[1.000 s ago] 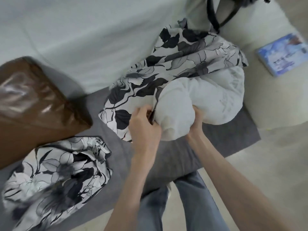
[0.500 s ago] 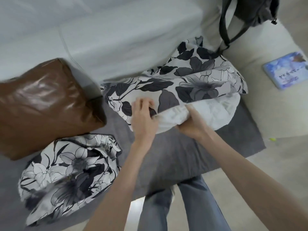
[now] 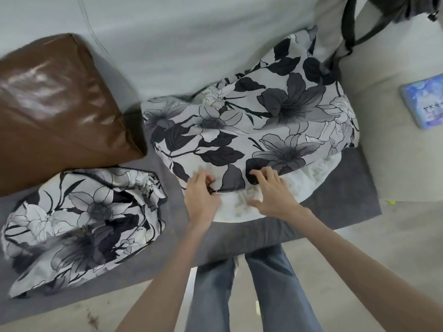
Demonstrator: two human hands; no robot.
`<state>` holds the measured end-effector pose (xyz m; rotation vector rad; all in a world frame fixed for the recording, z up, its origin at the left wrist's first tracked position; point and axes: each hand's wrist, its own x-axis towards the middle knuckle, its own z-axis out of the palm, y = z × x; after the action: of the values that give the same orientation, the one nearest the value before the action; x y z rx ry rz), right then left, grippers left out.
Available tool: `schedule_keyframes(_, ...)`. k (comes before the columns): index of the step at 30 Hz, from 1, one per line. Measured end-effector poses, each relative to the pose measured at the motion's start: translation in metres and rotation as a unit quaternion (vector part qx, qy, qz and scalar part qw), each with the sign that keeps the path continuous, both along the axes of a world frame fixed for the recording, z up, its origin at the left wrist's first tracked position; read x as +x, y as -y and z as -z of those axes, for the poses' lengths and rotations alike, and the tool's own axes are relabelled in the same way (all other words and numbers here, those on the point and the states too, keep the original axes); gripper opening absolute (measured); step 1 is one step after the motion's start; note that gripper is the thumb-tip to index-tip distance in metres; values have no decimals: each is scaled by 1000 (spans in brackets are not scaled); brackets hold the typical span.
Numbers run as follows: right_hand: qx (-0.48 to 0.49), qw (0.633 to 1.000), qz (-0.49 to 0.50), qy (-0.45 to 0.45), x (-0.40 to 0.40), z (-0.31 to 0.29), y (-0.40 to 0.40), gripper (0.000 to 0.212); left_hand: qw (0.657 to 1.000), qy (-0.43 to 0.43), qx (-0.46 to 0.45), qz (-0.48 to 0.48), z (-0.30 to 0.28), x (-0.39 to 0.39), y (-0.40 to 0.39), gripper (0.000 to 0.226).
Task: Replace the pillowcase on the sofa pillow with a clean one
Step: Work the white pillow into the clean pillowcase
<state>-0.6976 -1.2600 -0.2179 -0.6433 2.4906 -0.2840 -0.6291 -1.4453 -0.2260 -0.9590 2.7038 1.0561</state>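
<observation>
Basically, pillow [image 3: 251, 204] lies at sofa's [image 3: 347, 202] front edge, case [image 3: 251, 130] mouth facing the person. Left hand [image 3: 200, 200] fingers pinch the zipper end; right hand [image 3: 273, 192], fingers spread, presses the hem. Open gap runs rightward.

Soft even light, motion blur, wide-angle distortion.
</observation>
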Motion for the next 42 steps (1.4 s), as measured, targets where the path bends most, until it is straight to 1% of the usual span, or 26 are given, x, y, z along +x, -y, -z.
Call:
schedule_keyframes(3,77,993,-82,-36,27,17,-17,121,999,-2,13,-39,4,8,-1,38)
schedule_keyframes(4,102,989,-91,-56,31,23,-24,129,998,-5,20,-54,4,8,0,39)
schedule_keyframes(6,147,982,-71,-97,20,34,-33,133,997,-24,26,-75,3,4,2,40)
schedule_keyframes(8,155,979,-55,-122,-11,43,-30,124,995,-60,25,-71,3,0,1,45)
schedule_keyframes(9,138,981,-55,-127,-29,46,-24,113,995,-79,19,-66,2,-2,1,47)
schedule_keyframes(11,88,987,-50,-121,-64,44,-9,83,992,-104,0,-70,-2,-7,4,49)
schedule_keyframes(13,64,989,-51,-127,-89,26,5,48,990,-114,-12,-86,-12,-18,11,46)
schedule_keyframes(14,55,987,-54,-138,-99,14,10,38,989,-116,-12,-93,-21,-25,16,45)
schedule_keyframes(16,11,985,-49,-166,-116,-19,17,32,986,-127,-3,-111,-45,-41,26,44)
schedule_keyframes(18,-36,982,-31,-183,-132,-60,28,36,974,-169,9,-149,-79,-60,38,43)
schedule_keyframes(21,-87,976,9,-199,-160,-134,52,41,937,-267,30,-222,-140,-86,55,34)
schedule_keyframes(22,-109,974,33,-195,-169,-160,60,40,916,-310,59,-248,-159,-89,60,31)
schedule_keyframes(24,-162,969,80,-167,-183,-210,73,32,853,-386,163,-312,-195,-81,65,35)
schedule_keyframes(25,-195,965,94,-150,-187,-235,77,24,822,-408,203,-342,-206,-72,65,37)
schedule_keyframes(26,-233,958,98,-134,-189,-259,80,14,807,-412,217,-362,-213,-60,60,38)
schedule_keyframes(27,-267,951,92,-123,-191,-281,83,6,815,-389,207,-376,-214,-47,50,40)
schedule_keyframes(29,-295,947,89,-88,-197,-319,89,9,851,-304,187,-386,-205,-29,21,46)
schedule_keyframes(31,-287,950,113,-39,-207,-343,94,6,866,-239,230,-374,-195,-26,-11,43)
schedule_keyframes(33,-298,942,153,19,-216,-342,98,4,863,-233,281,-350,-191,-35,-26,39)
schedule_keyframes(34,-301,936,175,46,-218,-331,100,6,860,-237,282,-353,-187,-41,-26,41)
schedule_keyframes(35,-297,932,196,70,-218,-315,102,13,871,-226,256,-354,-181,-48,-22,46)
schedule_keyframes(36,-289,926,222,97,-217,-292,102,22,893,-195,214,-345,-171,-54,-18,54)
schedule_keyframes(38,-267,909,273,166,-205,-240,101,36,939,-77,146,-300,-146,-59,-11,63)
schedule_keyframes(40,-214,911,289,204,-187,-191,102,55,952,22,140,-273,-113,-56,-6,58)
schedule_keyframes(41,-196,911,289,219,-180,-168,102,66,952,46,135,-270,-98,-52,0,54)
schedule_keyframes(42,-190,911,284,230,-176,-148,104,73,953,53,124,-272,-83,-48,8,49)
